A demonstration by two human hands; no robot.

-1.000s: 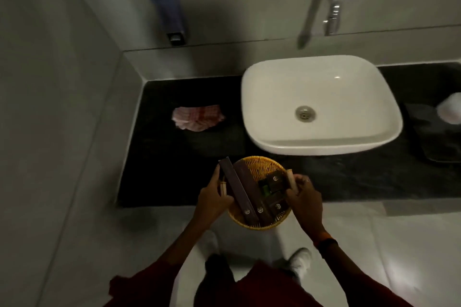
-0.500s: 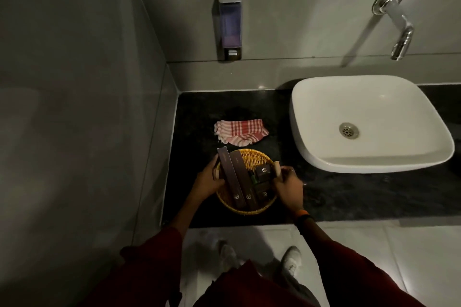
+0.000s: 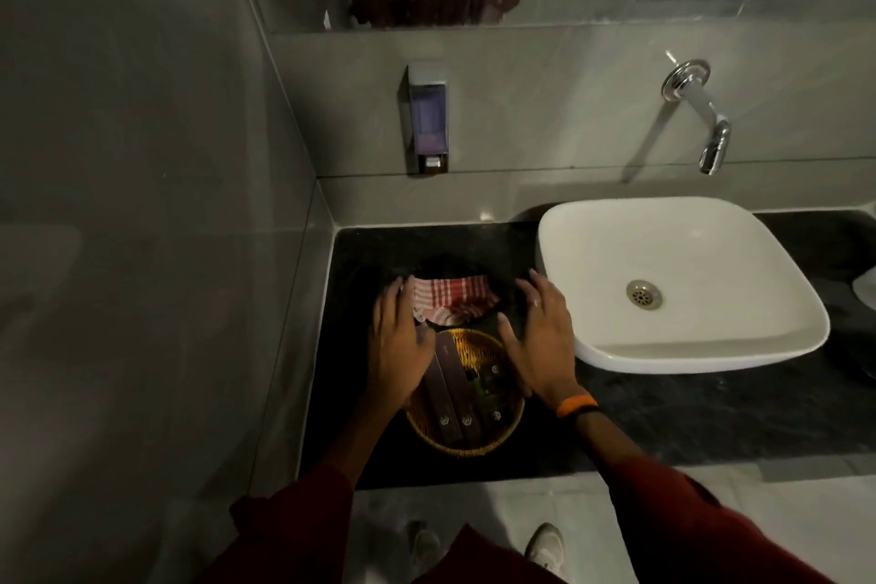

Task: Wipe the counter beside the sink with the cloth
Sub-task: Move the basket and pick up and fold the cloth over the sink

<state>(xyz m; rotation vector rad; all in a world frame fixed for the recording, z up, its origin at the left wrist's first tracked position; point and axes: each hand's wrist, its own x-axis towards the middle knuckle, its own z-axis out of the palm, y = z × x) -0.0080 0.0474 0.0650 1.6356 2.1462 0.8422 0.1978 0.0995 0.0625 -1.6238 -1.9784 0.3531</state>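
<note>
A crumpled red-and-white checked cloth (image 3: pixel 450 294) lies on the black counter (image 3: pixel 663 413), left of the white basin (image 3: pixel 673 337). Just in front of it stands a round woven basket (image 3: pixel 467 439) with dark boxes and small bottles in it. My left hand (image 3: pixel 398 346) reaches over the basket's left side, fingers spread, its fingertips at the cloth's left edge. My right hand (image 3: pixel 540 337) hovers open over the basket's right side, between cloth and basin, holding nothing. An orange band sits on my right wrist.
A soap dispenser (image 3: pixel 428 119) hangs on the back wall above the cloth. A chrome tap (image 3: pixel 701 119) juts out over the basin. The side wall (image 3: pixel 189 251) closes the counter's left end. A mirror strip runs above. My shoes (image 3: pixel 545 545) show on the floor.
Both hands have let go of the basket, which now rests on the counter, and have moved forward toward the cloth with fingers spread. The camera has tilted up.
</note>
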